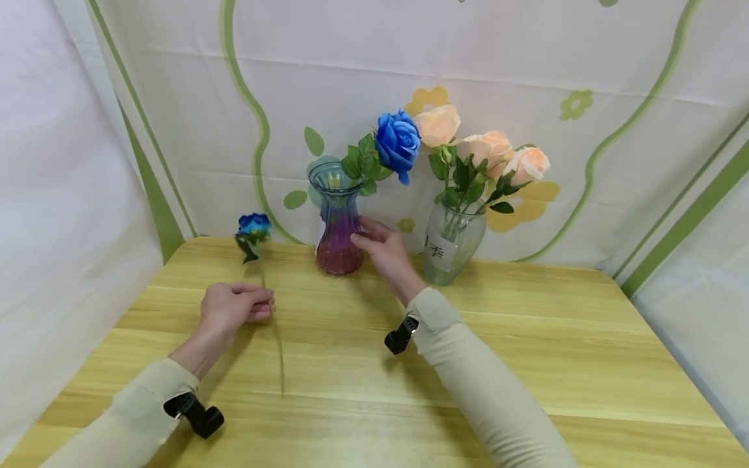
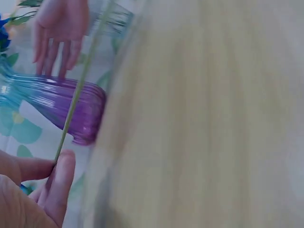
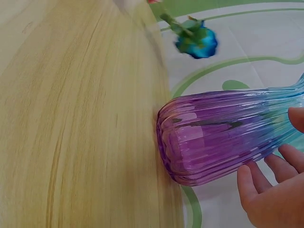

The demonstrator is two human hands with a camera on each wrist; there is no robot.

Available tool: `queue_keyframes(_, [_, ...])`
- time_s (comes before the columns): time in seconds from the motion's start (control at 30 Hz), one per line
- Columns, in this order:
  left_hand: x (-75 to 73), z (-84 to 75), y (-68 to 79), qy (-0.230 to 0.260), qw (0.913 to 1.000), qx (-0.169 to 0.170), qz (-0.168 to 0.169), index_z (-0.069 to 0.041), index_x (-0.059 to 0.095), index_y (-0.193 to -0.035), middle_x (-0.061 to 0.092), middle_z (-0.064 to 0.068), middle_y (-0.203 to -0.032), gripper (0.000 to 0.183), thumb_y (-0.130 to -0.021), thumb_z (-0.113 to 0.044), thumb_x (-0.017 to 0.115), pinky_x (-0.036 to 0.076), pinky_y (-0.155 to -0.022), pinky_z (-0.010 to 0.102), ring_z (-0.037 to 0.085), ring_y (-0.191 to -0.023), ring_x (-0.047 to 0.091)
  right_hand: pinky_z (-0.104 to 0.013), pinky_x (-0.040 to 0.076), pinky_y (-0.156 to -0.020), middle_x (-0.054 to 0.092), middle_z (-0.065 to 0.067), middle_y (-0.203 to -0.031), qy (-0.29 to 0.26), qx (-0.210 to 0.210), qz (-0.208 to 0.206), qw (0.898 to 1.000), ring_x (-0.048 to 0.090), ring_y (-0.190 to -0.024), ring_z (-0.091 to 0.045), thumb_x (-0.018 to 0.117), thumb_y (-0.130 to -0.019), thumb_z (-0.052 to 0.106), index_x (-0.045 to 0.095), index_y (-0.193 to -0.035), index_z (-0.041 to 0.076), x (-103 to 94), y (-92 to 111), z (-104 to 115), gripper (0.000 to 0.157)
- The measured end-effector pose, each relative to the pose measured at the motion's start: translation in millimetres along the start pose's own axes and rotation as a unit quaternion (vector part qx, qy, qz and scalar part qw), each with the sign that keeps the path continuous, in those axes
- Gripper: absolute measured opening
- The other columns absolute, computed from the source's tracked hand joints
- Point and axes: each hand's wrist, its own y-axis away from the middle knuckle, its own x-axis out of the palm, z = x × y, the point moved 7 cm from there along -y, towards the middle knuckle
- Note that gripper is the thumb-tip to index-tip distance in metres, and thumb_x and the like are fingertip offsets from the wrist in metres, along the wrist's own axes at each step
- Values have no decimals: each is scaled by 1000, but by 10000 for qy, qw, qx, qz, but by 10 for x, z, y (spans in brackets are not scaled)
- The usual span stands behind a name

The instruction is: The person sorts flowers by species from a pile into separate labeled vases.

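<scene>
Between thumb and fingers, my left hand pinches the thin stem of a small blue flower. The bloom points away toward the back and the stem runs down past the fingers over the table. My right hand is at the right side of a ribbed glass vase, teal above and purple below, with extended fingertips right at the glass. The vase stands upright near the back edge. A large blue rose with green leaves leans out of it to the right.
Right of my right hand stands a clear glass vase with a paper label, holding peach roses. The wooden table ends at a white cloth backdrop with green and yellow prints.
</scene>
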Motion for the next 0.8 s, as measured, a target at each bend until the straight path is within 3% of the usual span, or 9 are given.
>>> queue_keyframes(0.17, [56, -150, -50, 1147, 9931, 96, -239, 14, 57, -141, 80, -6, -81, 48, -100, -6, 72, 64, -76, 24, 7, -75, 80, -44, 33, -130, 53, -3, -163, 11, -12, -59, 10000, 53, -149, -26, 71, -102, 19, 54, -156, 14, -17, -2, -1, 57])
queue_keyframes(0.3, [107, -251, -76, 1902, 9808, 65, -417, 10, 59, -139, 81, -5, -82, 43, -99, -2, 72, 64, -79, 25, 9, -77, 81, -44, 34, -129, 53, -2, -163, 21, 19, -48, 10000, 53, -149, -25, 71, -102, 19, 54, -156, 15, -18, -3, -6, 57])
queue_keyframes(0.4, [142, -331, -100, 2408, 9693, 65, -496, 4, 64, -128, 82, -3, -84, 30, -99, 0, 71, 63, -80, 25, 11, -78, 81, -43, 34, -129, 53, -1, -163, 34, 13, -17, 10000, 53, -149, -24, 71, -102, 20, 54, -156, 15, -15, -1, -2, 57])
queue_keyframes(0.5, [161, -427, -127, 2976, 9526, 182, -599, 3, 67, -116, 82, 2, -85, 18, -98, 3, 70, 64, -80, 27, 16, -79, 82, -44, 32, -130, 53, -1, -163, 43, -5, 8, 10000, 52, -149, -24, 71, -103, 20, 54, -157, 15, -15, 3, 10, 57])
queue_keyframes(0.6, [157, -530, -153, 3570, 9304, 388, -737, 5, 68, -108, 82, 7, -86, 11, -97, 8, 69, 64, -79, 30, 21, -80, 83, -44, 30, -131, 52, 0, -164, 54, -5, 28, 10000, 52, -149, -24, 70, -103, 21, 54, -157, 16, -15, 5, 17, 56])
queue_keyframes(0.8, [128, -709, -199, 4462, 8864, 706, -1009, 2, 63, -95, 82, 12, -91, 10, -96, 11, 68, 64, -76, 32, 26, -81, 83, -43, 32, -130, 53, -1, -163, 62, 4, 53, 10000, 53, -149, -24, 70, -103, 21, 54, -156, 16, -26, -2, 5, 56])
